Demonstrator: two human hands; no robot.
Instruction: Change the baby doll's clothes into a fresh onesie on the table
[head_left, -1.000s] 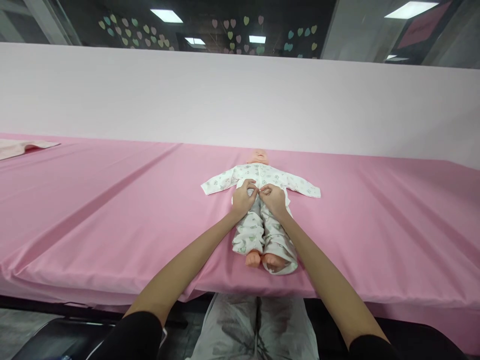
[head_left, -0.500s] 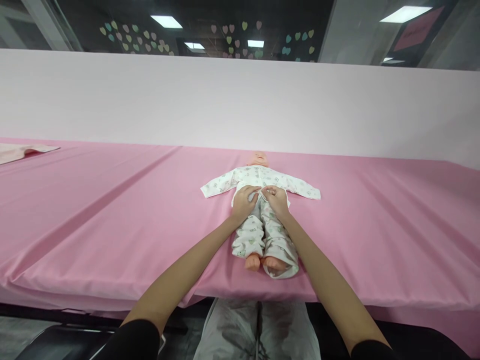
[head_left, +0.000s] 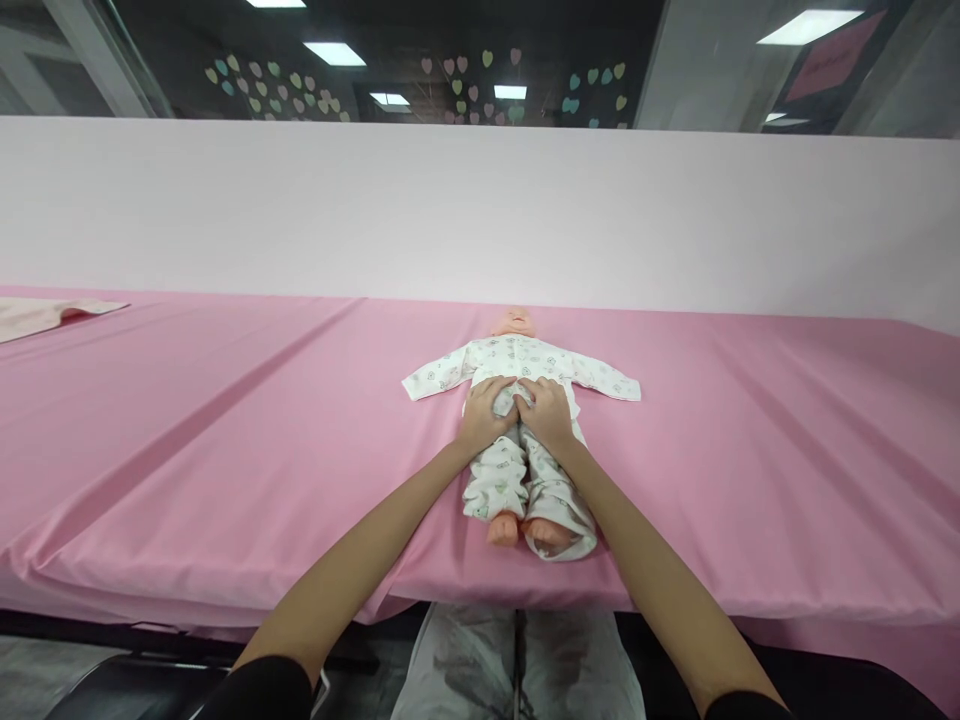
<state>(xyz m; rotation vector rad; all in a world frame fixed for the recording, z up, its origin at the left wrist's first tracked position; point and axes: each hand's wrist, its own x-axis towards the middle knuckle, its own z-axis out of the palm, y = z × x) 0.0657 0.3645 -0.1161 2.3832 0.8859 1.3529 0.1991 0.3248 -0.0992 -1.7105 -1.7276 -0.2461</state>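
A baby doll [head_left: 514, 322] lies on its back, head toward the wall and bare feet toward me. It wears a white printed shirt [head_left: 517, 355] with the sleeves spread out sideways, and matching printed trousers [head_left: 496, 480]. My left hand [head_left: 484, 412] rests on the left side of the doll's waist, fingers stretched forward over the cloth. On the right side of the waist lies my right hand [head_left: 549, 412], its fingers also extended. Both thumbs point inward and come close together over the waistband. One trouser leg, on the right, hangs loose around the foot [head_left: 549, 532].
A pink sheet [head_left: 262, 450] with creases covers the table. At the far left lies a pale folded cloth [head_left: 45, 315]. Behind the table rises a white wall [head_left: 480, 210], with a dark window and heart stickers above. A black chair [head_left: 127, 690] stands below the table edge.
My fingertips were pinched together at the waistband; now both hands have flattened out and moved slightly apart over the doll's waist. The doll has stayed in place.
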